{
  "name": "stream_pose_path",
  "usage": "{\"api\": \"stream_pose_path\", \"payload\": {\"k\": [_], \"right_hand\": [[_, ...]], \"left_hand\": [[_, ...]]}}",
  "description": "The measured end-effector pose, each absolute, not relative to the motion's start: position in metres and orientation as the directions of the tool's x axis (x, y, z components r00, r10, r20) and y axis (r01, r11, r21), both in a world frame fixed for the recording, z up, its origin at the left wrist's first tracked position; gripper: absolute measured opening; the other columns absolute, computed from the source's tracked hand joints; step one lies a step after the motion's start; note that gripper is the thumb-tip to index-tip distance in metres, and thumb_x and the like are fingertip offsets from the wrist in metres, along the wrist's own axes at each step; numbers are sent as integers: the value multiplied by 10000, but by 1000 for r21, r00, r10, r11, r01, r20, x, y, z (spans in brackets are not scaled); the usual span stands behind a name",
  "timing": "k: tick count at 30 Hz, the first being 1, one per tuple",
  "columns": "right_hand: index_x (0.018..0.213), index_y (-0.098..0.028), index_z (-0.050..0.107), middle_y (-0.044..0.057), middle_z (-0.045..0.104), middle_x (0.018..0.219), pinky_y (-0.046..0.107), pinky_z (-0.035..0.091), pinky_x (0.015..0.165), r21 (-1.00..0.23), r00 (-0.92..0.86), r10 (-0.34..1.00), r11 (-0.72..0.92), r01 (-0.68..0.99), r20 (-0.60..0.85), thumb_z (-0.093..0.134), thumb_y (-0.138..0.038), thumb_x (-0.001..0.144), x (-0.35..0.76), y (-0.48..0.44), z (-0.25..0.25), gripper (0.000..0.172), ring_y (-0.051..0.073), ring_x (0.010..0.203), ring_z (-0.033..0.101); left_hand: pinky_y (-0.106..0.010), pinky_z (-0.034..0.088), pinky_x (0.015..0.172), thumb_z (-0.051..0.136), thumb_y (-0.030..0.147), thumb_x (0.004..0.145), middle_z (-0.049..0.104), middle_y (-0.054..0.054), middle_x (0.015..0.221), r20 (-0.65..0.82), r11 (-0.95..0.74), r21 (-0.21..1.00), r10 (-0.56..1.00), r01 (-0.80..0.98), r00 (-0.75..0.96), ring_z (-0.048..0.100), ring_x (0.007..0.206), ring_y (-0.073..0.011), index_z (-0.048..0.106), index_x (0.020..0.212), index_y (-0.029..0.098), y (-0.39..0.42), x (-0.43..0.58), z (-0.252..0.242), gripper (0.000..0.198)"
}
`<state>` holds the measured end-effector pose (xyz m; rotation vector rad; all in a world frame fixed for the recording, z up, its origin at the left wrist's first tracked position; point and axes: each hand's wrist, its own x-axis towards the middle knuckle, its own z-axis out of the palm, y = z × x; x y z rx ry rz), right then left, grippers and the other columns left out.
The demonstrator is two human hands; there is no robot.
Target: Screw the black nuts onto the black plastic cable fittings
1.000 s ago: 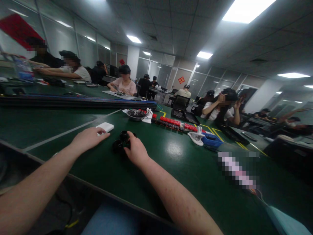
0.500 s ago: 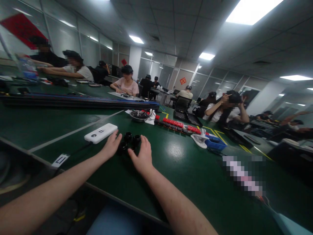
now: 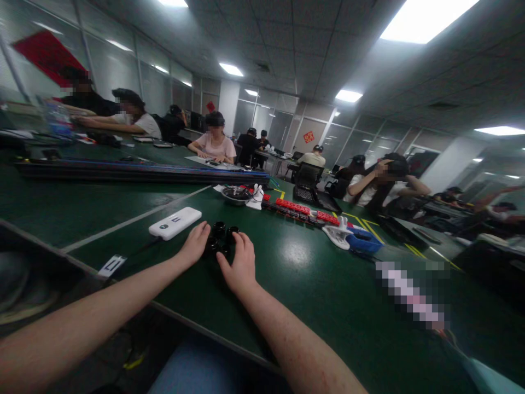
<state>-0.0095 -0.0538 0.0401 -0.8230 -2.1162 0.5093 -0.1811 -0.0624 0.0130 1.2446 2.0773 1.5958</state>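
A small black object with round knobs (image 3: 220, 239) lies on the green table (image 3: 311, 273) in front of me. My left hand (image 3: 193, 245) touches its left side, fingers curled against it. My right hand (image 3: 239, 261) presses on its right side, fingers bent around it. Both hands enclose the black object between them. A white flat device (image 3: 175, 222) with a dark cable lies just left of my left hand.
Farther along the table are a dark bowl (image 3: 235, 193), red blocks in a row (image 3: 305, 210), a white tool (image 3: 337, 235) and a blue tray (image 3: 362, 241). A long dark rail (image 3: 135, 171) runs across the left. Several seated people work at the neighbouring tables.
My left hand left the white device and came to the black object. My right hand stayed on it. The view shifted slightly, uncovering the whole white device.
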Motion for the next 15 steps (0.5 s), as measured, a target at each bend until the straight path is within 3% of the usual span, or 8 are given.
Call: {"api": "stream_pose_path", "payload": {"k": [3, 5, 7, 11, 15], "right_hand": [[1319, -33, 266, 203, 298, 1353, 460, 251, 1015, -731, -318, 835, 548, 406, 449, 406, -341, 857, -28, -47, 33, 572, 288, 1263, 254], [1314, 18, 251, 258, 310, 1333, 498, 273, 988, -807, -239, 900, 434, 401, 365, 294, -338, 903, -45, -39, 29, 545, 315, 1254, 280], [1312, -38, 289, 229, 339, 1331, 484, 285, 988, -851, -204, 927, 371, 371, 315, 288, -338, 920, -63, -32, 26, 493, 301, 1249, 306], [1238, -160, 404, 114, 426, 1286, 496, 333, 949, -896, -181, 942, 327, 300, 283, 442, -332, 897, -83, -19, 25, 385, 268, 1162, 425], [1170, -167, 468, 88, 466, 1235, 479, 381, 908, -914, -169, 943, 321, 247, 286, 486, -304, 881, -81, 0, 24, 320, 248, 1098, 475]], "left_hand": [[-360, 203, 1063, 223, 467, 904, 377, -130, 1350, 249, 32, 925, 701, 378, -668, 299, 1270, -226, 421, 1244, 95, -54, -177, 13, 541], [-344, 238, 1050, 195, 449, 922, 390, -116, 1345, 235, 9, 944, 685, 330, -690, 315, 1263, -214, 423, 1245, 108, -48, -173, 14, 523], [-365, 288, 1023, 208, 425, 936, 427, -112, 1318, 229, -15, 955, 675, 297, -701, 366, 1232, -217, 446, 1224, 126, -42, -171, 14, 479], [-450, 399, 901, 427, 339, 907, 504, -100, 1202, 238, -48, 959, 664, 278, -709, 507, 1068, -231, 492, 1145, 143, -32, -171, 16, 315], [-406, 463, 810, 491, 272, 883, 525, -78, 1127, 255, -41, 950, 675, 310, -692, 546, 961, -204, 510, 1099, 149, -20, -171, 16, 249]]}}
